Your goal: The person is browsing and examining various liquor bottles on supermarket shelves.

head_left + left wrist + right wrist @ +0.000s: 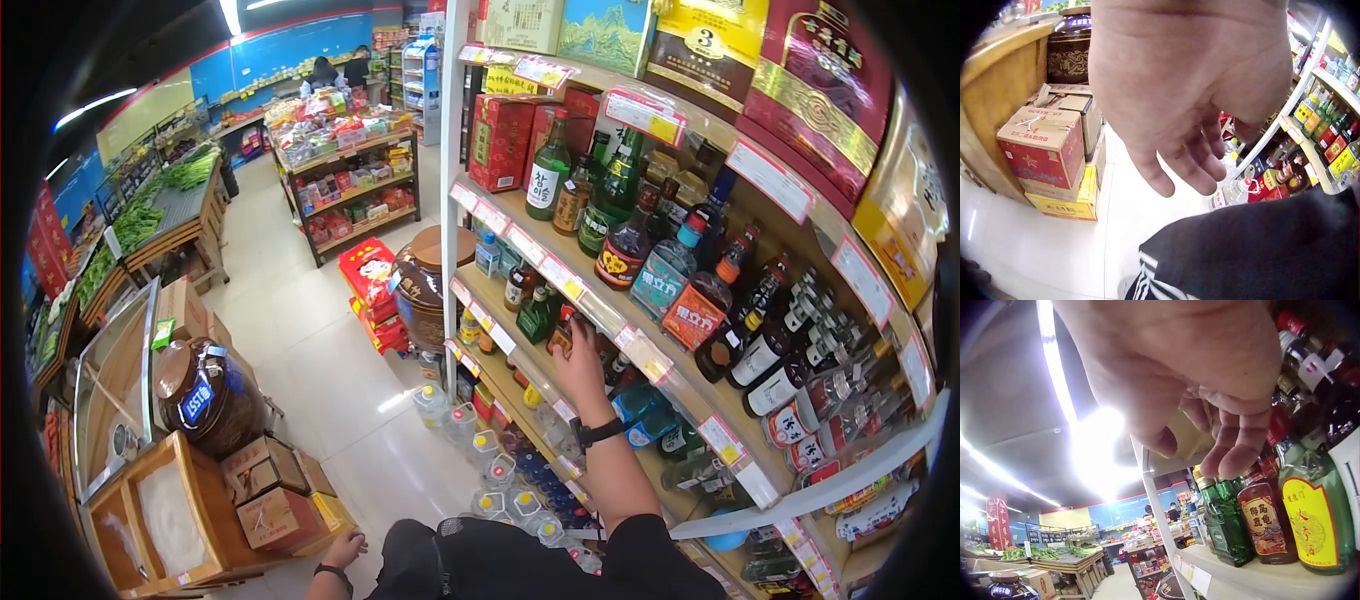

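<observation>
Across the aisle from the shelf [452,130], at your far left, stands the wooden bin [228,530], with a lidded jar [205,400] behind it and boxes [272,520] beside it. Your left hand [346,548] hangs near the boxes, away from the shelf, its fingers loosely bent and gripping nothing. Red bags [368,272] and a big jar [420,300] stand by the shelf's far end; clear jugs [460,420] sit on the floor along it. On a middle level of the shelf stand a green bottle [1227,528], then the brown bottle [1266,522]. Your right hand [578,365] is at the brown bottle's top, fingers curved; you can't tell whether they grip it. The yellow-label bottle [1313,525] stands just right.
</observation>
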The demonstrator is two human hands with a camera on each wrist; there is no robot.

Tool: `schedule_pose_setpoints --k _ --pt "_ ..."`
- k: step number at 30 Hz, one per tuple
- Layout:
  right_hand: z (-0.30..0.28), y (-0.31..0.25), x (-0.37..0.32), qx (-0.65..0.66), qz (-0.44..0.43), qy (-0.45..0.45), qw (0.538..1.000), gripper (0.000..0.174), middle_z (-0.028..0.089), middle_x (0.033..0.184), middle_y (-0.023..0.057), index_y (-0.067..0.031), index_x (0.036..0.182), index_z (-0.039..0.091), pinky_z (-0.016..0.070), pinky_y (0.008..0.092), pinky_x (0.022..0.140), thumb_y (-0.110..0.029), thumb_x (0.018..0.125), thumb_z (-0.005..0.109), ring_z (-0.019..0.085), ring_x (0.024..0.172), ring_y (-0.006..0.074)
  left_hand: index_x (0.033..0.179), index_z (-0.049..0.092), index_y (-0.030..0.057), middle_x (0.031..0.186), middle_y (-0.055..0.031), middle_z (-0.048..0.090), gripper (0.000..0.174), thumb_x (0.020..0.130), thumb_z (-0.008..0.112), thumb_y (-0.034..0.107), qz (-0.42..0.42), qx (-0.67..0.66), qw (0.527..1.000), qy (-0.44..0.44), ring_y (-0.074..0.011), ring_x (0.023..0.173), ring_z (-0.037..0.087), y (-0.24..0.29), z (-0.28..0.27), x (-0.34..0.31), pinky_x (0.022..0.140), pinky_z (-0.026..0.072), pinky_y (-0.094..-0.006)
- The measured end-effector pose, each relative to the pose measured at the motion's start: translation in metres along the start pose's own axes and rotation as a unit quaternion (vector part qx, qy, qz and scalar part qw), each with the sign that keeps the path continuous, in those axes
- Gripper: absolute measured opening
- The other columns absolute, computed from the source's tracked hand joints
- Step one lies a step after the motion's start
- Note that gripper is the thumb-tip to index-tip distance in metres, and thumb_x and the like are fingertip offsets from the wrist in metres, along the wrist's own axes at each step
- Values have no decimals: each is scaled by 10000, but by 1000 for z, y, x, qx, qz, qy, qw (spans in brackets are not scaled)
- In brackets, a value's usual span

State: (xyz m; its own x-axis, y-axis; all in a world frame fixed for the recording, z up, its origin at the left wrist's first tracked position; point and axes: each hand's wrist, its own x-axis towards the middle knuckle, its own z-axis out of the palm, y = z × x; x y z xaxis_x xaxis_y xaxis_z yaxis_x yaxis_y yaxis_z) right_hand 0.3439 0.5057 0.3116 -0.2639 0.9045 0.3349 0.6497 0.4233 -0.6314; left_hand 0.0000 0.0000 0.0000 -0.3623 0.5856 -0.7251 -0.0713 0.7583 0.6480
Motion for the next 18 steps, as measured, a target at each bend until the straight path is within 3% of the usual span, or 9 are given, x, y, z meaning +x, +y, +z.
schedule_pose_setpoints --k 2,3,6,9,10,13,15,17,18 --pt "-8 12 -13 -59 -16 40 997 631 342 1480 213 -32 1434 362 398 431 1049 -195 872 599 386 1325 371 1127 583 20 950 -109 693 320 931 542 271 -9 12 1000 -23 -210 840 688 -16 15 2 679 509 -333" --pt "26 1 25 -72 -9 61 995 626 353 1474 211 -31 1431 364 401 438 1045 -200 875 594 389 1321 375 1123 582 22 942 -107 692 311 930 545 262 -14 26 999 -12 -207 828 688 22 -37 38 671 509 -335" --pt "22 8 24 -163 17 60 985 600 394 1452 202 -33 1421 377 411 460 1031 -223 887 573 409 1295 397 1115 582 25 921 -104 691 287 924 557 238 -72 60 994 -57 -205 796 688 5 -36 39 650 509 -340" --pt "24 6 28 -194 42 58 978 593 423 1428 213 -41 1418 383 413 461 1026 -220 887 574 432 1276 401 1110 586 32 917 -113 690 277 915 570 228 -87 160 978 -101 -212 781 688 34 -59 46 637 508 -342" --pt "18 -13 31 -156 112 26 981 593 451 1401 220 -44 1412 392 425 461 1015 -200 872 580 459 1255 403 1107 588 36 923 -119 691 276 912 572 230 -99 186 970 -122 -216 781 688 40 -70 54 635 509 -340" --pt "26 -30 42 -161 130 33 978 614 433 1408 230 -33 1406 395 449 437 1002 -158 841 598 460 1266 387 1141 594 35 951 -122 699 335 905 556 269 62 247 944 -212 -216 789 684 4 -120 139 622 517 -335" --pt "36 -25 49 -199 81 56 975 538 451 1395 190 -24 1354 446 485 452 943 -160 853 591 519 1187 397 1171 592 27 967 -115 701 375 903 547 284 125 290 930 -186 -218 797 683 39 -145 171 629 522 -338" --pt "43 -30 54 -228 89 34 969 496 466 1378 173 -27 1324 473 501 462 909 -167 862 587 560 1126 399 1205 580 -5 985 -115 697 437 898 547 305 -10 216 967 -137 -229 834 685 95 -155 198 669 532 -340" --pt "46 -32 56 -237 102 32 965 454 474 1365 151 -35 1291 499 512 472 874 -185 871 585 601 1045 392 1202 580 -14 993 -122 695 435 901 544 297 5 190 973 -131 -233 846 685 117 -156 202 692 534 -339"
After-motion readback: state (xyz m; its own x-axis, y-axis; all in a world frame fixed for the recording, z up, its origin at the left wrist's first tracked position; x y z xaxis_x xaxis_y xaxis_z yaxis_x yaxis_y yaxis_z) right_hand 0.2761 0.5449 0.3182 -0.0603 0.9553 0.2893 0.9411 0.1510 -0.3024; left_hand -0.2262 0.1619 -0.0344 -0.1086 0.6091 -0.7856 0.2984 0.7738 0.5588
